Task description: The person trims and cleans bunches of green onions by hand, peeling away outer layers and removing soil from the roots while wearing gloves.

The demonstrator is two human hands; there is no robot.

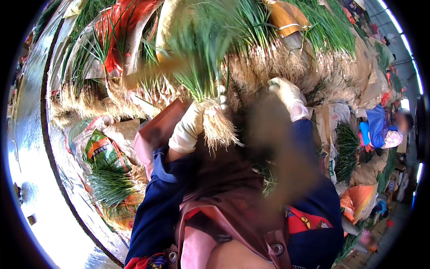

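Note:
My left hand [188, 127], in a cream glove, is closed around a bunch of spring onions [204, 80] just above the roots. The green leaves point away from me and blur at their tips; the pale, stringy roots hang towards my lap. To the right, my gloved right hand [287, 95] is beside the near edge of a long heap of spring onions [264, 56], by their roots. Its fingers are loosely bent and apart, with nothing visible in them. A blurred brown shape crosses in front of my right forearm.
Red plastic [118, 33] and brown sheeting [286, 18] lie among the heap. At left, smaller spring onions [109, 186] lie on printed sacks [105, 152]. More greens [346, 152] lie at right, near another person [380, 127] in blue. A dark-edged, shiny wet floor [31, 116] runs along the left.

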